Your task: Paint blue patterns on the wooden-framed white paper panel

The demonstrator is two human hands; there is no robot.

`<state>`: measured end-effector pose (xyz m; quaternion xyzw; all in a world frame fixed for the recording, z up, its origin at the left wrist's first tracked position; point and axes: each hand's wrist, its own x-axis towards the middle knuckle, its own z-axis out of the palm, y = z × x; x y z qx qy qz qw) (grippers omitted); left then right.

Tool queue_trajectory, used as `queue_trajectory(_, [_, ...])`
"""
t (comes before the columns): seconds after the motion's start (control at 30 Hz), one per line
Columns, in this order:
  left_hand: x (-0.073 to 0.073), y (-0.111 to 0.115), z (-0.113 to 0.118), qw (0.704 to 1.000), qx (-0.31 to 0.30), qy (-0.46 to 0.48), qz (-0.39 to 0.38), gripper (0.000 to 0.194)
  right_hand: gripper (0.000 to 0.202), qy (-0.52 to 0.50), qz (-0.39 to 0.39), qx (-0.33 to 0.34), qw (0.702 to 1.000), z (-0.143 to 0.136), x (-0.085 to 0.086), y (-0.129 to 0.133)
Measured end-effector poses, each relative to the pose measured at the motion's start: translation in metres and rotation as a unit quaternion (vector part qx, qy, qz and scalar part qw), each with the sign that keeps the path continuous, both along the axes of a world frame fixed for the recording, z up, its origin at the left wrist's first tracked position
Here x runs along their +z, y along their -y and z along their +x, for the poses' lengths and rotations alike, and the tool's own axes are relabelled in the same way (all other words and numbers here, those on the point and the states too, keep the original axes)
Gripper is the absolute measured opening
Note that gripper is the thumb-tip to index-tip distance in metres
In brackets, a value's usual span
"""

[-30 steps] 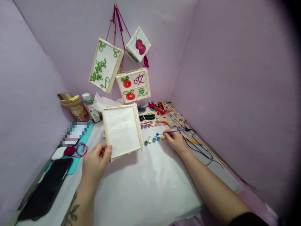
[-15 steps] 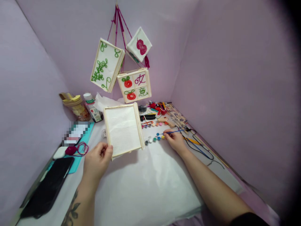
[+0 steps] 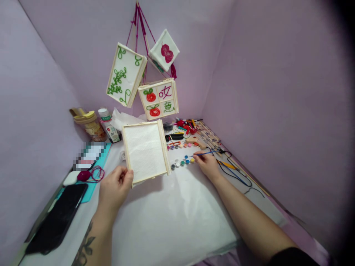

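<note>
Two hands of mine are busy, and both have something in them. My left hand (image 3: 115,185), left of the middle of the picture, pinches a white panel (image 3: 144,152) with pale wood edges by its lower left corner. The panel is tipped up to face me near the middle of the picture, and I see no paint on this side. I can't tell if its bottom edge touches the bench (image 3: 177,221).

My right hand (image 3: 206,164), right of the middle, is closed in a small pinch around a thin blue brush (image 3: 209,153). Its tip points left, at a little blue pot (image 3: 186,157) of paint. It's too small to tell if the tip is in the paint or just over it. A yellow pot (image 3: 192,160) sits right by that hand.

I think the step I'm on is getting paint on the brush. To me, the next move calls for a light pinch, a slow lift that doesn't bump the green pot (image 3: 182,163), and a steady left hand so the panel doesn't wobble. Up high in the middle, a leaf box (image 3: 124,74) hangs on dark pink strings (image 3: 142,27).
</note>
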<state>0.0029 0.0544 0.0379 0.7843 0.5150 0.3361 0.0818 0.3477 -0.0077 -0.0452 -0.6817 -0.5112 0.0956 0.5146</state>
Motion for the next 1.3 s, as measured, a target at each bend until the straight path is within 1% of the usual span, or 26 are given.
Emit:
queue_trajectory(0.1, [-0.0001, 0.0, 0.0002, 1.0, 0.002, -0.004, -0.003, 0.028, 0.028, 0.006, -0.002, -0.008, 1.0, -0.0004, 0.0005, -0.0016])
queue_trajectory(0.37, [-0.0004, -0.0005, 0.0015, 1.0, 0.005, -0.007, -0.007, 0.029, 0.03, 0.012, -0.002, -0.016, 1.0, 0.0024, -0.006, -0.006])
queue_trajectory(0.63, [0.0011, 0.0008, 0.0007, 1.0, 0.004, -0.011, -0.016, 0.03, 0.03, 0.011, 0.003, -0.016, 1.0, -0.0018, 0.0001, -0.0044])
queue_trajectory(0.8, [0.0002, 0.0008, 0.0, 1.0, 0.008, -0.013, -0.013, 0.03, 0.027, -0.002, 0.001, -0.016, 1.0, -0.0014, -0.0008, -0.0055])
queue_trajectory(1.07, [0.0012, 0.001, 0.0003, 1.0, 0.005, -0.013, -0.014, 0.029, 0.025, -0.05, 0.018, 0.014, 0.998, -0.0004, -0.005, -0.0029])
queue_trajectory(1.3, [0.0001, 0.0007, 0.0003, 1.0, 0.004, -0.013, -0.012, 0.029, 0.024, -0.035, 0.012, 0.014, 0.999, 0.0009, -0.0084, -0.0061])
